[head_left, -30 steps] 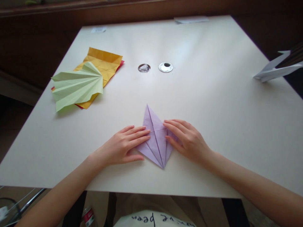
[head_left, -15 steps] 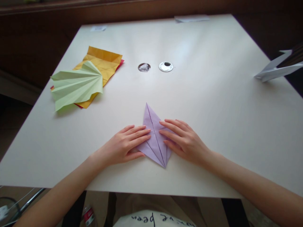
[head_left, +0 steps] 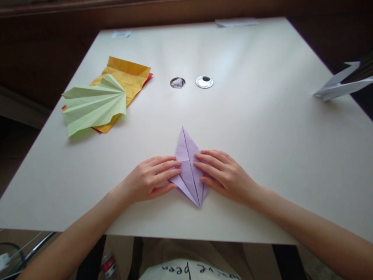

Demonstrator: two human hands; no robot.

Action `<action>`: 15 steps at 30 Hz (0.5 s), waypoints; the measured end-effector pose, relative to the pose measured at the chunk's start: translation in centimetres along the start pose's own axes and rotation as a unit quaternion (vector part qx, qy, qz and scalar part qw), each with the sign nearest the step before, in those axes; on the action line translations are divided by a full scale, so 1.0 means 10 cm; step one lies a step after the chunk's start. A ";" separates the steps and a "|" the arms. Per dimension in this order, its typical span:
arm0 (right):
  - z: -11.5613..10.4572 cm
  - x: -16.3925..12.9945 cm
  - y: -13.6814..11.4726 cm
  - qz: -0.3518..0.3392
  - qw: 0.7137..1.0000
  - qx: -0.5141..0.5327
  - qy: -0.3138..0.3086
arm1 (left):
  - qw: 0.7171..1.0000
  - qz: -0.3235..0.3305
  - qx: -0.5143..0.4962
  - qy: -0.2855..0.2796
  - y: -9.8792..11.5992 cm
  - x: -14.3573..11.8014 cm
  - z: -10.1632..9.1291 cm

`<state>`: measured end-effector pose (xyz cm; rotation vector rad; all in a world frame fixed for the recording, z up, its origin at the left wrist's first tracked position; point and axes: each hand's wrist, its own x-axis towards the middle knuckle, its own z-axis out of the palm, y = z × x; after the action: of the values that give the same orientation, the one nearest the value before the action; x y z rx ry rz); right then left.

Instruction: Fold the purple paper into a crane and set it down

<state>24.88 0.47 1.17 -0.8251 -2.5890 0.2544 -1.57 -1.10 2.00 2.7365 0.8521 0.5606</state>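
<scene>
Nearest the camera, a pale garment with dark handwritten lettering point(head_left: 186, 270) shows just below the near edge of the surface point(head_left: 262, 155), and a small can with a red label point(head_left: 108, 266) sits down in the shadow to the left of it.

On the surface, close to that near edge, lies a lilac folded paper point(head_left: 189, 167), a flat kite-like shape with one long point aimed away from the person and a shorter point aimed back at them. Both hands rest on it. The left hand point(head_left: 148, 179) lies flat, fingers stretched out and together, their tips pressing the paper's left flap just short of the centre crease; the thumb lies along the paper's lower left edge. The right hand point(head_left: 225, 175) is likewise open and flat, fingers a little spread, tips on the right flap and nearly meeting the left fingertips at the crease. Neither hand grips anything (they only press down).

Farther off and to the left of the lilac paper sits a pale green pleated fan point(head_left: 93, 105), lying on top of orange-yellow sheets point(head_left: 128, 77) with a red sheet point(head_left: 149, 79) peeking out beneath.

Straight beyond the lilac paper are two round holes in the surface: one stuffed with something crumpled point(head_left: 177, 82), the other ringed in shiny metal point(head_left: 204, 81).

Far to the right of the lilac paper, at the surface's edge, a white folded paper figure point(head_left: 339, 87) stands. At the far edge lie a white sheet point(head_left: 236, 22) and a small white slip point(head_left: 121, 34).
</scene>
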 end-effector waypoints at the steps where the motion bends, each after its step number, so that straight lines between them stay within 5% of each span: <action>1: 0.00 0.00 0.00 -0.001 1.000 -0.002 -0.001 | 1.000 -0.001 -0.008 0.006 0.00 0.00 0.00; 15: -0.02 0.00 -0.02 -0.014 1.000 0.016 0.019 | 0.998 0.002 -0.024 0.057 -0.02 -0.02 0.04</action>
<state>24.88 0.26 1.42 -0.7746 -2.5520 0.2693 -1.69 -1.07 1.48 2.6837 0.8481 0.7345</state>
